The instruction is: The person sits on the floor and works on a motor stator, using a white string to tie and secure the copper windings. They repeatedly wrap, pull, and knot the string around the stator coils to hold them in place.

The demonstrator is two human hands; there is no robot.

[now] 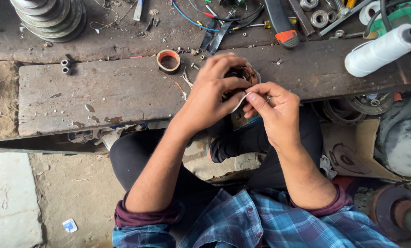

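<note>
My left hand (211, 87) wraps around a small round motor part with copper windings (245, 73), holding it at the front edge of the worn workbench (99, 92). My right hand (272, 108) pinches a thin white strip (239, 102) that curves up toward the part from below. The two hands touch each other over my lap. Most of the part is hidden behind my left fingers.
A tape roll (168, 61) lies just left of my hands. A white thread spool (382, 49) sits at the right. Stacked metal discs (54, 16), two small tubes (65, 66), wires, bearings and an orange-tipped tool (281, 23) litter the back. Motor housings lie under the bench at right.
</note>
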